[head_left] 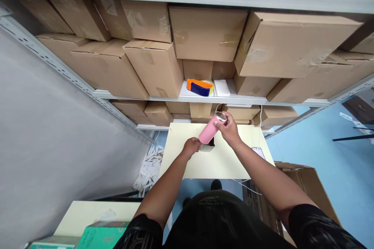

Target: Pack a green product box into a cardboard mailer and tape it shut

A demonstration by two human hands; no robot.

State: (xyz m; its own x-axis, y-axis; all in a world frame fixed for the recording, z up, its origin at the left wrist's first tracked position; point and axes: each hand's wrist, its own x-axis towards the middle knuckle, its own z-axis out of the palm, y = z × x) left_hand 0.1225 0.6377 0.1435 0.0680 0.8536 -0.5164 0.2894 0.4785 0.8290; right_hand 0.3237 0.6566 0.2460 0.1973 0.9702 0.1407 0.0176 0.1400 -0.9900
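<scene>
probable pink tumbler [208, 130] in right hand [230, 129]

A pink cylindrical tumbler [210, 129] with a silvery rim tilts over a small open box [207, 148].

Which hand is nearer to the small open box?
Left. The left hand holds the small open box at its left side; the right hand is farther off, up and to the right, holding the pink tumbler.
</scene>
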